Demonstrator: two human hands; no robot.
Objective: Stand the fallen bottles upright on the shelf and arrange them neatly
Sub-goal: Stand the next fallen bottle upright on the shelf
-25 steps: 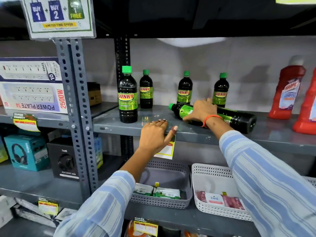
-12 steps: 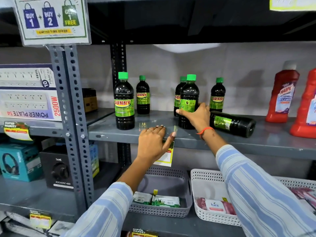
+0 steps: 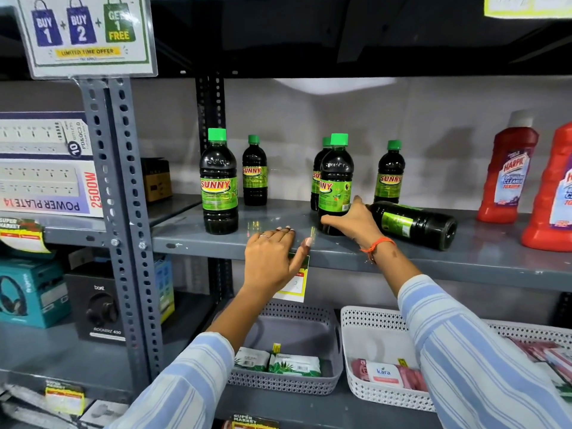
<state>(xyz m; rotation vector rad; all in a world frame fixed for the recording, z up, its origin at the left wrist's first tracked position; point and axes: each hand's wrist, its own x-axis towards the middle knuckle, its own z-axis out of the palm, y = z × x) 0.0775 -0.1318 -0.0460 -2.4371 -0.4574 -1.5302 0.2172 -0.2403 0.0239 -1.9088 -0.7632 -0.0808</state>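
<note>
Glossy dark plastic bottle is standing upright, right hand fingers wrapping its base; left hand is lying flat, fingers together, on the grey metal shelf beside a fallen bottle.

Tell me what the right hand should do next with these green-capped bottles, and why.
Probably let go of the upright bottle and reach to the fallen bottle just right of it. The right hand sits low on the upright one, which already stands on the shelf, while the other lies on its side.
</note>
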